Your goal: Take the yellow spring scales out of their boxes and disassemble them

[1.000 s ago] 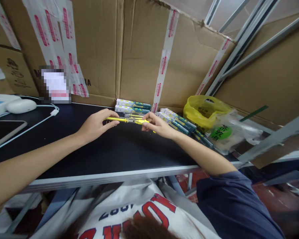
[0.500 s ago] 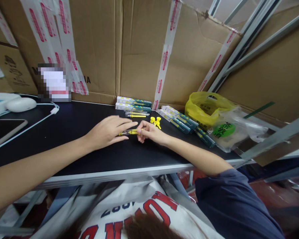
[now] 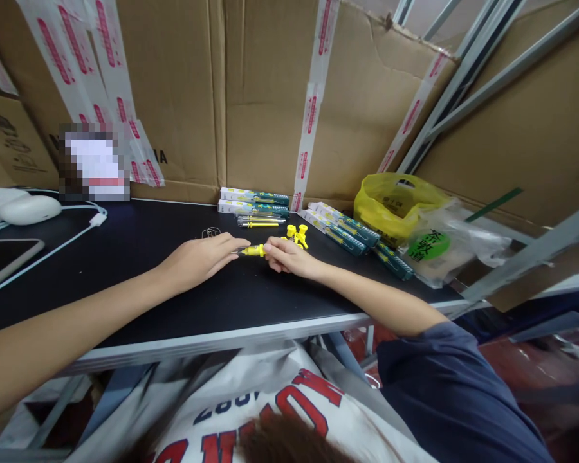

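A slim pen-like tool (image 3: 254,250), yellow with a dark, thin front end, lies level between my hands just above the black table. My right hand (image 3: 289,256) is closed round its yellow end, thumb on top. At the thin end, my left hand (image 3: 200,259) pinches with thumb and fingertips, which partly hide that end. A loop of thin wire (image 3: 211,232) shows just behind my left hand. Past the right fingers sit small yellow parts (image 3: 298,235). Several slim rods (image 3: 261,222), one of them yellow, lie farther back.
Printed slim boxes (image 3: 255,200) lie at the back, with more boxes (image 3: 340,228) to the right. Beyond them are a yellow plastic bag (image 3: 390,202) and a clear bag (image 3: 431,247). A white cable (image 3: 98,220) and a phone (image 3: 9,260) lie left. Large cartons (image 3: 265,96) wall the back.
My left hand has drawn left along the tool, its spread fingers coming together at the thin end. More of the yellow body now shows. The wire loop has come into view.
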